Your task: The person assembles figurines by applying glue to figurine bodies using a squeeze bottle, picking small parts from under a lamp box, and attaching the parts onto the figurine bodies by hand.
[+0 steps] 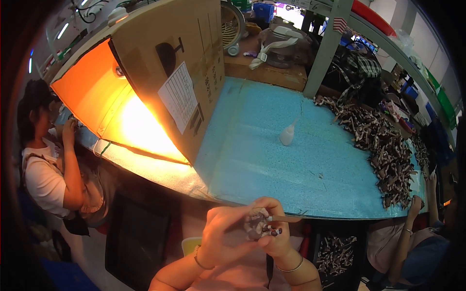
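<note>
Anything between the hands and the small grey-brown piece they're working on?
Nothing visible. The left hand and right hand both already hold the small grey-brown piece, just in front of the blue foam-covered table.

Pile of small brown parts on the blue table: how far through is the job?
Done: nothing I can count as finished; a bin of similar parts sits under the table, state unclear. In hand: left hand and right hand hold one small part together. Left: a long pile along the blue table. Looks early.
</note>
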{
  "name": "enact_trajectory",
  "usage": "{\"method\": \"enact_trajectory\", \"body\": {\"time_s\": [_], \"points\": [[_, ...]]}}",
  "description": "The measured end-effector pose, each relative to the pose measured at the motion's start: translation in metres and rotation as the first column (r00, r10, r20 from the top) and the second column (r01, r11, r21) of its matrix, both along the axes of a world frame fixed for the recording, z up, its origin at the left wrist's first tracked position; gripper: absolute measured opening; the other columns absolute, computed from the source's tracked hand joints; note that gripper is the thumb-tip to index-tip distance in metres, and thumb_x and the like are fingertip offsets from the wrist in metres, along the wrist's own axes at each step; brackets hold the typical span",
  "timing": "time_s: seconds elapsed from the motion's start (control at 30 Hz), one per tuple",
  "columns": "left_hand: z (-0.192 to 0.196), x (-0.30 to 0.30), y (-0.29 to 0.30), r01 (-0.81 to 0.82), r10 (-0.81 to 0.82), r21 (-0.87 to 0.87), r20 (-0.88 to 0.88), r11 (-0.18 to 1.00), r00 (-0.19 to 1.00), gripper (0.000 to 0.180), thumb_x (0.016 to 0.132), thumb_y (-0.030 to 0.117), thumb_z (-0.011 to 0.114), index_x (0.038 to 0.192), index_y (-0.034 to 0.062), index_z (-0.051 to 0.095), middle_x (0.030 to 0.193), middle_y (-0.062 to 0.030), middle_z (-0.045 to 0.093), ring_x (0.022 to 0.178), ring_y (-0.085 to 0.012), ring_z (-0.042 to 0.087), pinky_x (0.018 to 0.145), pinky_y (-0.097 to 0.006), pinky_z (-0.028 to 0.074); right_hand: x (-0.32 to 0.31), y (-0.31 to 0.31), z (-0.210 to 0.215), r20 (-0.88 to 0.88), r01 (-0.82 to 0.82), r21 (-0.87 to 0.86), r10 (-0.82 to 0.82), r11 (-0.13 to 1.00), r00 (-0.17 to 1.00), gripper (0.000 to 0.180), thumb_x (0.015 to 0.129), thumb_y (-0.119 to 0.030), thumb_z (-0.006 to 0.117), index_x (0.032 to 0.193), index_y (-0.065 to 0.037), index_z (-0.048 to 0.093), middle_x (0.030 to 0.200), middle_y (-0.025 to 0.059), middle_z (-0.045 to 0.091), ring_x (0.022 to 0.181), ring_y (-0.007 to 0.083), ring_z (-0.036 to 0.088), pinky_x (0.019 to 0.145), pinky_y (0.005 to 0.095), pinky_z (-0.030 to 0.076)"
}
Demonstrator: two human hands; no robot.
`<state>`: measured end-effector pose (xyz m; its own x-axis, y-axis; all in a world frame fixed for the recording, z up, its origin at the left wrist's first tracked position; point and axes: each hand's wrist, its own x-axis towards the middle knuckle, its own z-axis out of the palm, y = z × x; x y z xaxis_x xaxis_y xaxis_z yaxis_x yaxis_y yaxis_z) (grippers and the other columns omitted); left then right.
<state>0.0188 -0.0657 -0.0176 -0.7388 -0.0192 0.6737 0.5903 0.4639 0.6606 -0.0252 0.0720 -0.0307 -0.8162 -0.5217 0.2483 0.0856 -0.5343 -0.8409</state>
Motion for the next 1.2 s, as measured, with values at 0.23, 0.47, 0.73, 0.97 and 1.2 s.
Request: {"method": "enact_trajectory", "body": {"time_s": [0.23, 0.47, 0.73, 0.97, 1.2], "points": [[0.002, 0.000, -0.015, 0.052, -0.053, 0.025, 0.068, 0.998, 0.996, 0.069, 0.058, 0.021, 0.080, 0.112, 0.0014, 0.042, 0.103, -0.0118, 0.059, 0.072, -0.0133, 0.046, 0.067, -0.025, 0.039, -0.001, 0.004, -0.006, 0.086, -0.106, 0.001, 0.106, 0.994, 0.991, 0.072, 0.069, -0.029, 0.076, 0.119, 0.001, 0.035, 0.109, 0.0082, 0.046, 0.100, 0.0161, 0.049, 0.085, 0.0279, 0.043], [0.003, 0.002, -0.016, 0.135, -0.158, 0.147, 0.156, 0.980, 0.975, 0.066, 0.059, 0.018, 0.080, 0.110, 0.0017, 0.041, 0.104, -0.0126, 0.058, 0.073, -0.0110, 0.043, 0.069, -0.024, 0.039, -0.001, 0.011, 0.005, 0.025, -0.139, 0.003, 0.139, 0.990, 0.990, 0.066, 0.070, -0.013, 0.074, 0.122, 0.001, 0.035, 0.114, 0.0089, 0.045, 0.106, 0.0176, 0.048, 0.088, 0.0295, 0.043], [0.001, -0.004, -0.008, 0.211, -0.298, 0.390, 0.177, 0.896, 0.938, 0.060, 0.063, 0.005, 0.074, 0.111, 0.0025, 0.038, 0.109, -0.0144, 0.055, 0.070, -0.0088, 0.042, 0.071, -0.023, 0.041, 0.007, 0.003, -0.001, 0.148, -0.027, -0.085, 0.039, 0.996, 0.988, 0.068, 0.072, -0.022, 0.074, 0.122, 0.000, 0.033, 0.116, 0.0113, 0.045, 0.108, 0.0187, 0.047, 0.090, 0.0309, 0.043], [0.004, -0.008, -0.007, 0.240, -0.331, 0.409, 0.170, 0.881, 0.928, 0.060, 0.063, 0.003, 0.074, 0.111, 0.0021, 0.038, 0.110, -0.0160, 0.054, 0.062, -0.0073, 0.043, 0.069, -0.023, 0.042, 0.006, 0.002, -0.002, 0.147, 0.006, -0.112, 0.010, 0.994, 0.989, 0.069, 0.073, -0.027, 0.072, 0.122, 0.000, 0.032, 0.115, 0.0119, 0.046, 0.107, 0.0188, 0.048, 0.090, 0.0312, 0.043], [-0.002, -0.013, -0.001, 0.257, -0.332, 0.341, 0.185, 0.904, 0.925, 0.056, 0.063, 0.001, 0.073, 0.110, 0.0010, 0.042, 0.110, -0.0172, 0.055, 0.058, -0.0065, 0.044, 0.063, -0.021, 0.043, 0.006, 0.010, -0.013, 0.122, 0.090, -0.116, -0.076, 0.989, 0.990, 0.064, 0.074, -0.024, 0.072, 0.120, -0.001, 0.034, 0.111, 0.0129, 0.049, 0.102, 0.0185, 0.051, 0.085, 0.0306, 0.045]]}}
